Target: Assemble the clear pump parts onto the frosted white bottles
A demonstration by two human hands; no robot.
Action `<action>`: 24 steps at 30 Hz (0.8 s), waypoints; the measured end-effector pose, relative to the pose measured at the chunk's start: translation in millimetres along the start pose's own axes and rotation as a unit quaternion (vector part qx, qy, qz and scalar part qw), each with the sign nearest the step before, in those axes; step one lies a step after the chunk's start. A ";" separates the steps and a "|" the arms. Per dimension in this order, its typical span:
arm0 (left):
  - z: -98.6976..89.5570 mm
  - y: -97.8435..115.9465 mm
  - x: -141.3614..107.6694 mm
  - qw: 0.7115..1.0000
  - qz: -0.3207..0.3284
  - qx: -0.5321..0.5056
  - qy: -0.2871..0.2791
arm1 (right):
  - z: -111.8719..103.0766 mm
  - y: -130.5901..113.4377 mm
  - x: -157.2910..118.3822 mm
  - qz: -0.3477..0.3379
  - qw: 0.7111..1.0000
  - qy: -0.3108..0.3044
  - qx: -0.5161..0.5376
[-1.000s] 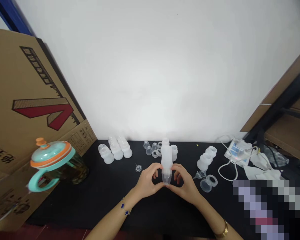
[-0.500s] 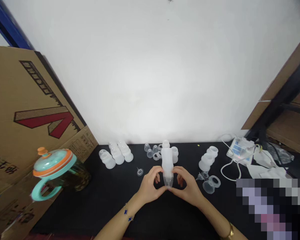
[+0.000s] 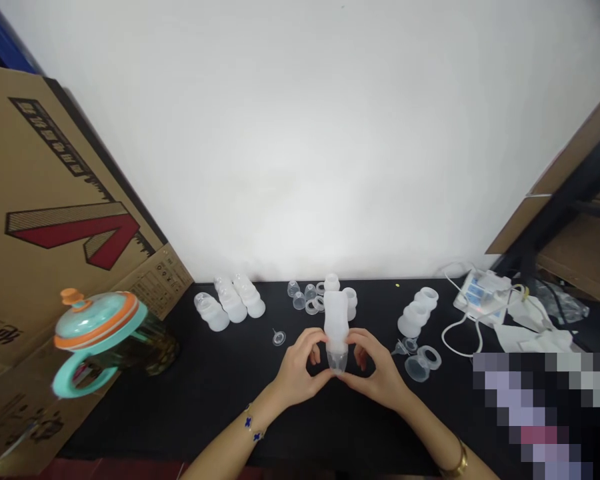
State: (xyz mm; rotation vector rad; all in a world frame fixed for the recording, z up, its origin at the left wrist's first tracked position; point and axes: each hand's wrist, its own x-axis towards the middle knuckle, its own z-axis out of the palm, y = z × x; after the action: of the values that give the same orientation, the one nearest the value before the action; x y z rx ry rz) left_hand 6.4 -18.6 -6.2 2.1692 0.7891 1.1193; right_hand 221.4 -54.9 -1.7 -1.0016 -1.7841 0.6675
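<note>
Filling the background, a white wall [image 3: 300, 147] rises behind a black table [image 3: 190, 400]. A cardboard box [image 3: 25, 160], printed with a red arrow, stands along the left side. Near its foot is a lidded jug [image 3: 105, 317] with a turquoise handle, an orange rim and dark contents. At the far right of the table, a white device [image 3: 480, 297] with a looping white cable lies beside crumpled white paper [image 3: 533, 337]. At the centre, the left hand [image 3: 300, 370] and right hand [image 3: 377, 370] are curved toward each other, jointly gripping a white bottle [image 3: 336, 313]; the thumbs meet at the tip of its clear cap [image 3: 337, 361], which points toward the person, while the index fingers press its sides. Three capped bottles [image 3: 230, 300] stand to the left near the wall; two open bottles [image 3: 351, 301] stand just behind the held one, and a cluster of uncapped bottles [image 3: 413, 319] stands to the right. Smaller parts comprise a clear cover [image 3: 417, 369] touching a pale ring [image 3: 433, 363] near that cluster, several clear teats [image 3: 299, 301] beside the open bottles, and one stemmed disc [image 3: 279, 339] near the left hand.
</note>
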 end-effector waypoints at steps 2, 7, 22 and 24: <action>0.4 0.9 0.0 1.000 -0.004 0.002 0.003 | 0.3 0.1 -0.5 0.000 1.000 -0.004 -0.004; 0.5 1.8 -0.5 1.000 -0.009 0.008 0.007 | 0.4 -0.4 -1.8 -0.002 1.000 -0.008 -0.016; -0.6 2.5 -0.7 0.999 -0.031 0.023 0.003 | 1.3 -1.0 0.3 0.028 0.999 -0.025 -0.005; -0.6 3.1 0.2 0.999 -0.029 0.015 0.003 | 2.1 -0.3 -0.1 0.037 0.999 -0.029 -0.006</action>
State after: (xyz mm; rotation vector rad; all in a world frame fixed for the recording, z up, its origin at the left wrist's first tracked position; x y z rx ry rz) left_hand 6.7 -20.4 -3.7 2.1539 0.8701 1.0909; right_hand 219.3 -55.2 -2.4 -1.0700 -1.8103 0.7384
